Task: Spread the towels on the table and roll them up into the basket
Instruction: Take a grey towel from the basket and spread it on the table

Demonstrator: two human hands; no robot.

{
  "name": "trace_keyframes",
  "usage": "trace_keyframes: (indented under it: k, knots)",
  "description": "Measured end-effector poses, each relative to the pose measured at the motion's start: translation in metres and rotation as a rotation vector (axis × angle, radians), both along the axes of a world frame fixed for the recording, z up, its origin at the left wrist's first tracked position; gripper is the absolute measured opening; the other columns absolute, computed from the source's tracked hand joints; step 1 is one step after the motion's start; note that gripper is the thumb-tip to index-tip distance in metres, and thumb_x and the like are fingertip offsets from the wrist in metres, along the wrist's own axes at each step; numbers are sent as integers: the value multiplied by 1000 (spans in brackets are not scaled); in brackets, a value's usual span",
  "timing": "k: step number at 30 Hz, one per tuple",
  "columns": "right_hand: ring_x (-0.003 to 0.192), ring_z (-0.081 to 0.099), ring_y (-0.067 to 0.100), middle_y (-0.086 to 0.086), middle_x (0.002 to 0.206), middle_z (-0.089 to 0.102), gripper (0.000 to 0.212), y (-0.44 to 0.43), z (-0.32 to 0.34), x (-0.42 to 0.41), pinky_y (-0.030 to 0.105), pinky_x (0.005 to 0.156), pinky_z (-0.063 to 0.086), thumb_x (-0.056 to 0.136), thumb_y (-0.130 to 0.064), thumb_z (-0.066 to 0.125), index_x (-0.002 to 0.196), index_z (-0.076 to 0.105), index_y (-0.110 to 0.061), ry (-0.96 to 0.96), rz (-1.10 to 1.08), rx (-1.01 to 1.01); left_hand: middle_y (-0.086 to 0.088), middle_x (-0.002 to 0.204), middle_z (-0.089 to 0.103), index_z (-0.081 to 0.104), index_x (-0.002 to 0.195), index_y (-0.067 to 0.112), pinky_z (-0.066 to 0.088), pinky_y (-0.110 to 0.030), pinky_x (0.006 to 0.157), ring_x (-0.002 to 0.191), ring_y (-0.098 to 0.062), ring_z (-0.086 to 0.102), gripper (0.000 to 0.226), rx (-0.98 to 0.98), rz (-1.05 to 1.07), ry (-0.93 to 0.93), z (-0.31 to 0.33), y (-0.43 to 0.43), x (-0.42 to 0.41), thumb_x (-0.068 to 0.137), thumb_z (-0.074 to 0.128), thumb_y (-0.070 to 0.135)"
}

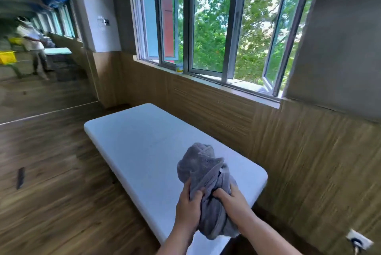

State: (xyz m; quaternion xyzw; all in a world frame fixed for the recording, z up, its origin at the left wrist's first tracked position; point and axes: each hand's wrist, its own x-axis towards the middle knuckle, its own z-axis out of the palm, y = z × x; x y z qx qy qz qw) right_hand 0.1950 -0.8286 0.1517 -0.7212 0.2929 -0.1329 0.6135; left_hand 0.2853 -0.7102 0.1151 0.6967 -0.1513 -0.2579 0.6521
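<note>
A bunched grey towel (pixel 204 174) is held up over the near end of the white table (pixel 136 141). My left hand (pixel 188 207) grips its left side with curled fingers. My right hand (pixel 233 201) grips the right side, thumb pressed into the cloth. The towel hangs crumpled, with its lower end (pixel 214 226) dangling between my forearms. No basket shows near the table.
The table stands along a wood-panelled wall (pixel 288 151) under a row of windows (pixel 206 28). A small jar (pixel 179 68) sits on the sill. Wooden floor (pixel 51 172) lies to the left. A mirror (pixel 31 48) at far left reflects a person and yellow baskets (pixel 7 56). A wall socket (pixel 358 241) is low right.
</note>
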Motion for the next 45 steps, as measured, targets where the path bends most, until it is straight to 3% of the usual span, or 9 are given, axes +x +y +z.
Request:
trace_keyframes:
  k: [10, 14, 19, 22, 27, 31, 36, 41, 45]
  knots:
    - [89, 69, 8, -12, 97, 73, 19, -79, -44, 118, 37, 85, 56, 89, -37, 54, 104, 64, -43, 169, 177, -116, 15, 133, 59, 42, 137, 58, 50, -41, 102, 115, -12, 60, 53, 93, 120, 108, -64, -60, 89, 85, 39, 69]
    - [90, 65, 8, -12, 97, 70, 21, -116, -71, 143, 38, 85, 53, 88, -52, 48, 99, 64, -43, 272, 281, -279, 0, 132, 62, 47, 137, 51, 45, -33, 98, 118, -25, 59, 57, 438, 88, 20, -90, -72, 107, 85, 35, 72]
    - [78, 53, 7, -4, 88, 53, 33, -170, -85, 164, 33, 74, 45, 92, -49, 55, 71, 61, -25, 401, 293, -573, 8, 78, 61, 56, 74, 27, 45, -22, 62, 69, -5, 57, 30, 697, 151, -261, -86, -69, 121, 86, 59, 55]
    - [62, 51, 6, -6, 69, 57, 27, -193, -87, 180, 32, 64, 46, 89, -35, 65, 68, 54, -22, 338, 330, -634, 9, 63, 61, 52, 70, 23, 41, -18, 54, 58, -2, 54, 32, 653, 236, -228, -78, -82, 119, 83, 68, 48]
    - [70, 66, 11, -4, 82, 69, 23, -231, -86, 204, 27, 58, 53, 93, -32, 63, 108, 48, -40, 257, 481, -288, 19, 76, 65, 58, 84, 33, 54, -30, 72, 72, 1, 60, 7, 685, 478, -241, -67, -111, 101, 89, 62, 32]
    - [84, 70, 15, -7, 93, 72, 46, -256, -86, 200, 34, 73, 58, 88, 2, 49, 103, 56, -40, 65, 731, -243, 19, 124, 51, 50, 122, 50, 46, -21, 85, 109, -7, 47, 44, 876, 178, -895, -55, -123, 108, 90, 46, 20]
    - [131, 36, 3, -15, 152, 32, 62, -264, -110, 184, 23, 100, 43, 71, -28, 50, 127, 52, -54, -145, 1275, -878, 9, 158, 21, 53, 130, 51, 38, -43, 102, 136, -24, 26, 49, 1063, -305, -967, -41, -120, 149, 92, 53, 19]
    - [121, 48, 22, -6, 133, 46, 11, -255, -107, 192, 28, 82, 50, 78, -35, 59, 85, 65, -30, -240, 991, -882, 6, 149, 38, 69, 107, 34, 41, -35, 101, 131, -21, 34, 29, 1000, -193, -1033, -28, -106, 172, 85, 50, 33]
    - [118, 44, 13, -8, 132, 50, 16, -284, -78, 209, 20, 84, 40, 73, -20, 66, 64, 53, -23, -181, 725, -786, 10, 103, 63, 62, 84, 23, 46, -34, 87, 102, -9, 47, 19, 843, 29, -875, -12, -81, 185, 87, 47, 34]
